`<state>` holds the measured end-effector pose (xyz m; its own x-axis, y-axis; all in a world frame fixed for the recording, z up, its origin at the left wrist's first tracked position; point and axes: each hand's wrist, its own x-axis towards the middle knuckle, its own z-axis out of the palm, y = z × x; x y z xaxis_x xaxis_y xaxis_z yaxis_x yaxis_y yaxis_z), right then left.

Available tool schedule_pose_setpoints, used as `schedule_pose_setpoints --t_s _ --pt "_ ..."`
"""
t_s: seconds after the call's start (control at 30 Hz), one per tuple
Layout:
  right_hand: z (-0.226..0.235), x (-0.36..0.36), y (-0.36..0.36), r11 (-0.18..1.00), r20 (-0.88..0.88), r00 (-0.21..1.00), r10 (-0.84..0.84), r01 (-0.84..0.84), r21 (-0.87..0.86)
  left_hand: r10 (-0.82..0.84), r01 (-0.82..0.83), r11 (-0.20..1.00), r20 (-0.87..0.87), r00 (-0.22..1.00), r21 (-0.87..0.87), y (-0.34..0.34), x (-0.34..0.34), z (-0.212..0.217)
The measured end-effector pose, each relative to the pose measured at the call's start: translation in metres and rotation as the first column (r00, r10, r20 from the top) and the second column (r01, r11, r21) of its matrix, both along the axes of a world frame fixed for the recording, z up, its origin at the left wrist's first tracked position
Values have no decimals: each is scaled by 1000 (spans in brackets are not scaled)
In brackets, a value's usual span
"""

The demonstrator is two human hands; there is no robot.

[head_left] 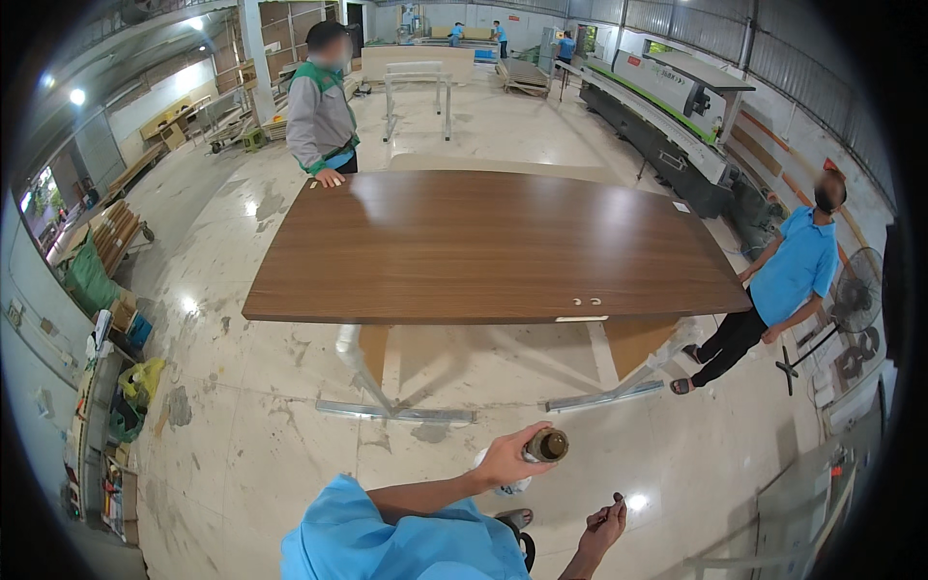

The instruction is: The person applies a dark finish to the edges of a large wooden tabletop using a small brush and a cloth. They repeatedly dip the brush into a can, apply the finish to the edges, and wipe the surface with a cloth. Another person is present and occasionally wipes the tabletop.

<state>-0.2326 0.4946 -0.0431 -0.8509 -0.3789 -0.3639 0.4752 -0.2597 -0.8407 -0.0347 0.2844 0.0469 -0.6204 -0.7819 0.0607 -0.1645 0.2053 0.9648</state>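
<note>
My left hand (507, 460) is wrapped round a small open jar (548, 445) with brown stuff inside, its mouth facing up. Something white (515, 485) shows just under that hand; whether I hold it too, I cannot tell. Lower and to the right, my right hand (604, 523) has its fingers drawn together in a pinch, and anything in them is too small to make out. Beyond both hands lies a large dark brown wood panel (483, 251) on metal trestles (396, 414). Two small pale curved pieces (587, 302) rest near its front edge.
A person in a grey and green jacket (324, 116) touches the panel's far left corner. Another in a blue shirt (797, 256) stands at its right end, by a standing fan (855, 290). A long machine (667, 106) runs along the right; shelves (92, 416) line the left.
</note>
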Motion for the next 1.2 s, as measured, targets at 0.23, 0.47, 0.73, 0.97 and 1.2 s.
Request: schedule_pose_setpoints --t_s 0.23,0.47,0.73,0.97,1.2 --pt "49 -135 -42 920 -388 850 356 -246 305 195 -197 980 39 980 32 13 -121 6" --pt "111 -215 -80 803 -312 763 566 -424 419 264 -263 964 -22 964 28 15 -202 -5" --pt "125 -233 -157 796 -513 609 605 -471 379 260 -262 965 78 963 18 -45 -244 12" --pt "148 -251 -205 742 -589 458 666 -325 587 267 -266 964 99 958 -27 -93 -276 -7" --pt "124 -290 -258 846 -861 74 502 -249 472 379 -377 924 24 925 -65 -110 -300 -14"
